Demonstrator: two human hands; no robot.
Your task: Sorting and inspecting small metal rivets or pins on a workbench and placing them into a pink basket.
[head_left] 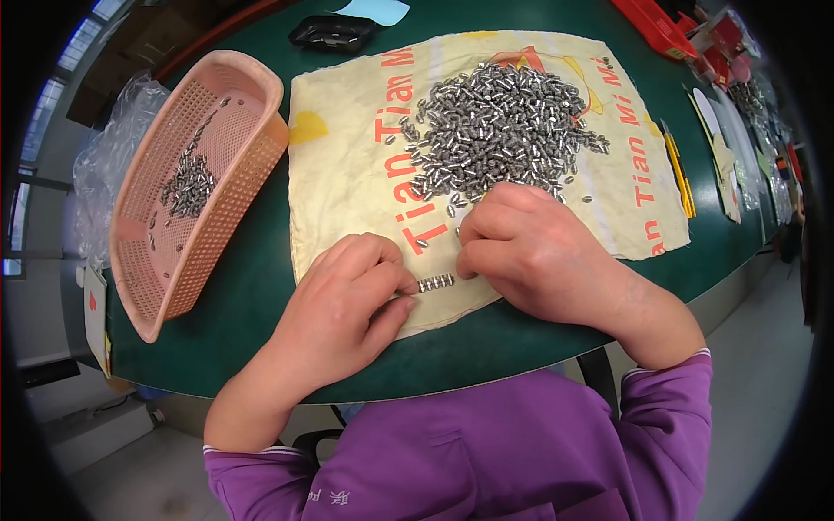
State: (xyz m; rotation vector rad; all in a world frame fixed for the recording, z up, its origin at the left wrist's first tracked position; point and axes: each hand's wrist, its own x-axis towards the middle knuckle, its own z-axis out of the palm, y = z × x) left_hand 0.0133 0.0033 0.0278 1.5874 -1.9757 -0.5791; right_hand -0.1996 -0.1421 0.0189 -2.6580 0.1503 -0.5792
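Observation:
A large heap of small silvery metal pieces [504,130], barrel-shaped with shiny and dark parts, lies on a cream printed cloth [347,182]. Near the cloth's front edge, several of these pieces stand side by side in a short row [436,283]. My left hand [352,304] is closed, thumb and forefinger pinched at the row's left end. At the row's right end is my right hand [539,252], its fingers curled below the heap; whatever its fingertips hold is hidden. A loose metal piece [422,244] lies between the heap and my left hand.
A pink perforated plastic basket [228,208] with more metal pieces stands at the left, beside clear plastic bags [104,165]. A black tray [333,33] sits at the back. Yellow pen-like tools [678,174] and a red bin [656,28] are at the right of the green table [252,347].

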